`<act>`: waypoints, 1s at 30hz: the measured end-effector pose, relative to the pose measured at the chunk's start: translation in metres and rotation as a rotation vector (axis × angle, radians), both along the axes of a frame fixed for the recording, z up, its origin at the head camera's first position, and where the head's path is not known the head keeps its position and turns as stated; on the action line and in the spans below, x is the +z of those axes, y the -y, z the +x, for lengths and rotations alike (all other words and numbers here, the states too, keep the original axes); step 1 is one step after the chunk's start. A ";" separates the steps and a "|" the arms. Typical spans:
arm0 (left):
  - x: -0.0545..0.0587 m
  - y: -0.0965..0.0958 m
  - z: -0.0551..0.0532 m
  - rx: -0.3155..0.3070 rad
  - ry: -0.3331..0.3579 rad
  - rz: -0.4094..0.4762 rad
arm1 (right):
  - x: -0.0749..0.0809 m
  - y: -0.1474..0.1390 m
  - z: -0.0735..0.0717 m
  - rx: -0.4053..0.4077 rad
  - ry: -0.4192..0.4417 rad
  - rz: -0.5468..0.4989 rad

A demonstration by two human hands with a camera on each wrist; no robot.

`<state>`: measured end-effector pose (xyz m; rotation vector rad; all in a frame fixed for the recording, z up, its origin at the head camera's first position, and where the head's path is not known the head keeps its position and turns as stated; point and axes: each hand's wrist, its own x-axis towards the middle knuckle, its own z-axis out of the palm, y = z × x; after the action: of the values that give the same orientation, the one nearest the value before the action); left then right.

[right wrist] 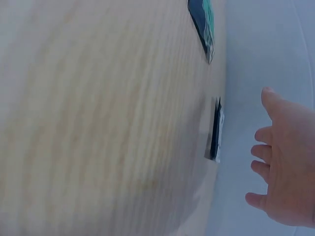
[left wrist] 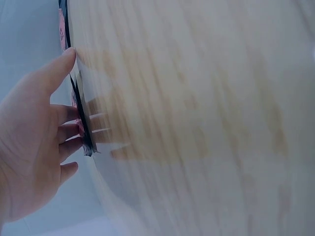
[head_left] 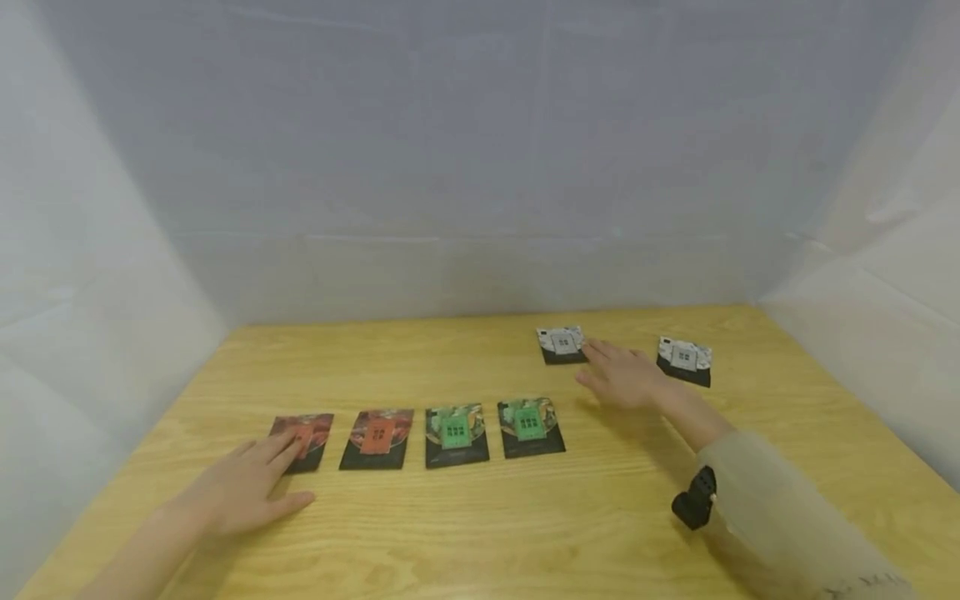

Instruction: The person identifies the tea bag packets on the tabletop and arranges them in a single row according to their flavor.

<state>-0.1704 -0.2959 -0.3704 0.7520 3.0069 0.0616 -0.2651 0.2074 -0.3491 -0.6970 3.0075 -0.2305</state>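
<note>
My left hand lies with outstretched fingers over the leftmost red-and-black packet. In the left wrist view its fingertips meet the upper face of that packet. A second red packet is just to the right. My right hand reaches over the back right of the table, fingers extended, beside a white-and-black packet. The right wrist view shows this hand raised, with a gap between it and the packet. Another white-and-black packet lies right of the hand.
Two green-and-black packets continue the front row rightward from the red ones. All packets lie flat on the wooden table. Pale sheeting encloses the back and both sides. A black device sits at my right wrist.
</note>
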 end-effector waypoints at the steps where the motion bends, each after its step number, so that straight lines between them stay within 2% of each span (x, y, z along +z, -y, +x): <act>1: 0.000 0.000 0.000 -0.001 0.002 -0.004 | 0.001 0.000 -0.003 0.002 0.014 0.000; 17: 0.000 0.003 0.000 0.006 0.012 -0.018 | -0.001 0.004 -0.045 -0.035 0.137 0.031; 30: -0.004 0.004 -0.001 -0.007 0.030 -0.009 | -0.014 0.015 -0.053 -0.046 0.213 0.046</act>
<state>-0.1710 -0.2997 -0.3744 0.7545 2.9737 0.0592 -0.3185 0.1927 -0.3628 -0.5608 2.8183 -0.2217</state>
